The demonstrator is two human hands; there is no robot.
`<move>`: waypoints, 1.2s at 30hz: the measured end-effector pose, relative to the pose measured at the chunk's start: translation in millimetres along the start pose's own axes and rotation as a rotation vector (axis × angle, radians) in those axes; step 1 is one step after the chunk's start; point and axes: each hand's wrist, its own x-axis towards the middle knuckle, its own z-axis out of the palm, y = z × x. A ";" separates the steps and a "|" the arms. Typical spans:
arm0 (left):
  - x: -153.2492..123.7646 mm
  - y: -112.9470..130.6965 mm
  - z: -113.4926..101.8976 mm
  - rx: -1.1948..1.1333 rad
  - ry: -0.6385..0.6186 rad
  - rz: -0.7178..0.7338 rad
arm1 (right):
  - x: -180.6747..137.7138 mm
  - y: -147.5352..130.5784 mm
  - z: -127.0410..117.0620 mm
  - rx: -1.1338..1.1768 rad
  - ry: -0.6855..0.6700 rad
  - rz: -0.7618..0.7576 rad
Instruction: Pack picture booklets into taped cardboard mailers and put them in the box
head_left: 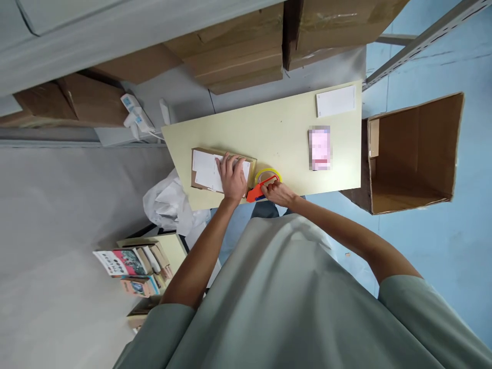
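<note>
On the left part of the pale yellow table (284, 123) lies a small cardboard box (197, 178) with white paper on its top face. My left hand (232, 177) rests on the right half of this box, palm down with the fingers spread. Just right of the box, my right hand (280, 193) is wrapped around an orange-red tape dispenser (255, 193) loaded with a yellow-rimmed roll of tape (280, 174). The dispenser's front end is at the box's right end. Whether it touches the box, I cannot tell.
A white pad (335, 101) and a blurred pink item (320, 148) lie on the table's right. Past that edge stands an open cardboard carton (417, 154). Shelved boxes (238, 48) line the far side. At left are a white bag (163, 202) and stacked books (142, 261).
</note>
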 end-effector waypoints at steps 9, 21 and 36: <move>0.6 -0.8 1.4 -0.024 0.002 -0.028 | 12.3 43.2 -25.8 -0.009 -0.022 0.005; 1.1 -5.3 4.8 -0.002 0.029 -0.008 | 34.8 133.1 -45.8 0.034 0.030 0.114; -3.6 -8.7 -4.5 -0.007 -0.054 0.066 | 48.2 140.9 -63.5 -0.133 -0.060 -0.047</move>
